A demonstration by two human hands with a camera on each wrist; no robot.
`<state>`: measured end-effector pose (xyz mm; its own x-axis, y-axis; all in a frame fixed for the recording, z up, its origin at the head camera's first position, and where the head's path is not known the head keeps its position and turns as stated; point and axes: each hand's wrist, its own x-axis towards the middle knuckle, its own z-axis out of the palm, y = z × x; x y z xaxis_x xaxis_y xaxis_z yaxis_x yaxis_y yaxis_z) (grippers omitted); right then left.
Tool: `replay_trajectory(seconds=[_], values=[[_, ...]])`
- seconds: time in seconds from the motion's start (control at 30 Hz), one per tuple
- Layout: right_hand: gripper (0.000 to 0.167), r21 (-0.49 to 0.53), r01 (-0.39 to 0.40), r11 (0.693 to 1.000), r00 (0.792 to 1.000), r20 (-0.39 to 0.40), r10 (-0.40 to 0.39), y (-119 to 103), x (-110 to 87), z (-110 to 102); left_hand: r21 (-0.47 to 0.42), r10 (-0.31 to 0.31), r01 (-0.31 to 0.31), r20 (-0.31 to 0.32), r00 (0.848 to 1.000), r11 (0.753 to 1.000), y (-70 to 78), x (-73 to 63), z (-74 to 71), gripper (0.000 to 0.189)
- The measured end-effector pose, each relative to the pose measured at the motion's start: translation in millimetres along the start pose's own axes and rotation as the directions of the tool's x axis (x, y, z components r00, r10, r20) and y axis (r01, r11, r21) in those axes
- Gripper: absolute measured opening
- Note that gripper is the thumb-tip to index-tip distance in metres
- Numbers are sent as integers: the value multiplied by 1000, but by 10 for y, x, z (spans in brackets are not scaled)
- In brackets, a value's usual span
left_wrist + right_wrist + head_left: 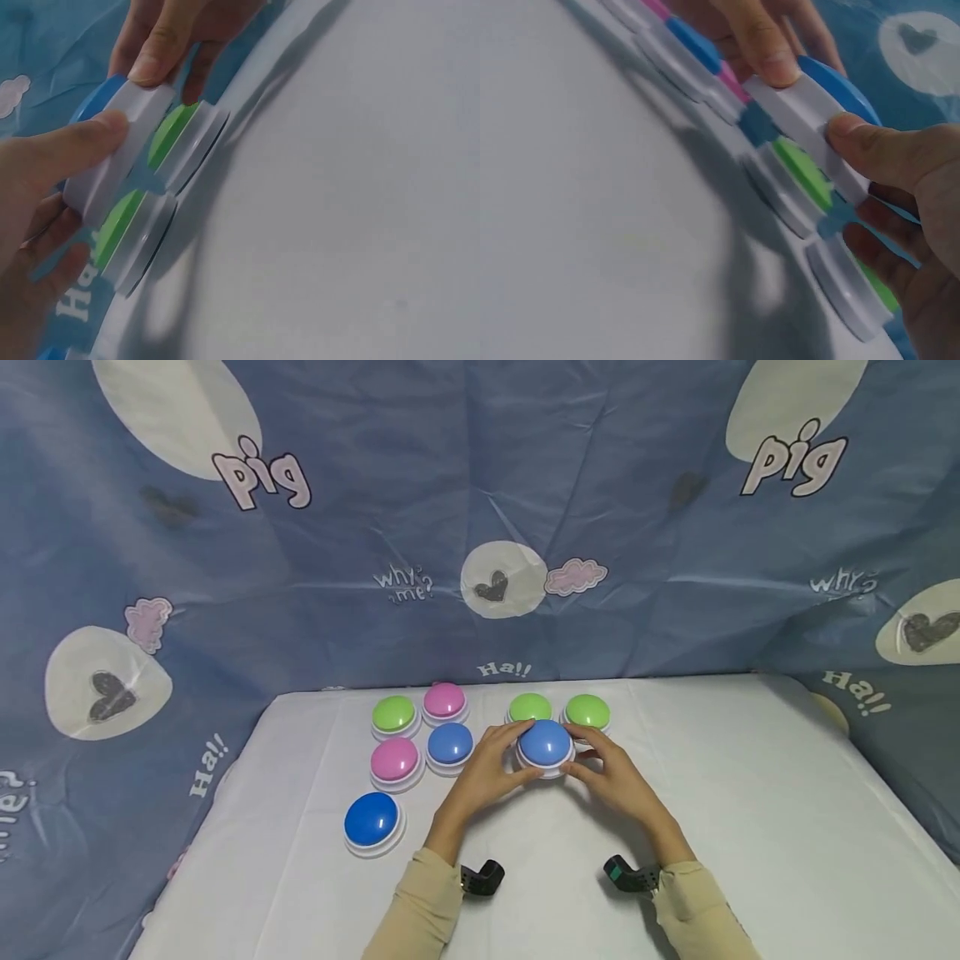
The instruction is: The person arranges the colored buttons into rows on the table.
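Note:
Both hands hold one blue push button (545, 743) with a white base, lifted above the white table in the wrist views. The left hand (485, 770) grips its left side, thumb on the near edge and fingers at the far side. From the right, the right hand (617, 775) pinches it the same way. Just behind the held button stand two green buttons, one at the left (529, 706) and one at the right (587, 711). In the left wrist view the held button's white base (124, 142) faces the camera.
To the left, a green button (393, 714), a pink button (444, 700), another pink one (395, 760) and a light blue button (450, 744) stand grouped. A darker blue button (372, 821) sits nearer. A patterned blue cloth (360, 635) hangs behind the white table (750, 793).

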<state>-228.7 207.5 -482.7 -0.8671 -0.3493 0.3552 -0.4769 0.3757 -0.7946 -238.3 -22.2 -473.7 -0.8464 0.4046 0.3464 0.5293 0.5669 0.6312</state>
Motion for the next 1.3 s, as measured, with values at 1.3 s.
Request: replay_trajectory(seconds=[1.3], values=[[65, 38, -50, 998, 988, -146, 55, 162, -92, -533, -186, -36, 7, -155, 987, 983, 360, 526, 647, 69]])
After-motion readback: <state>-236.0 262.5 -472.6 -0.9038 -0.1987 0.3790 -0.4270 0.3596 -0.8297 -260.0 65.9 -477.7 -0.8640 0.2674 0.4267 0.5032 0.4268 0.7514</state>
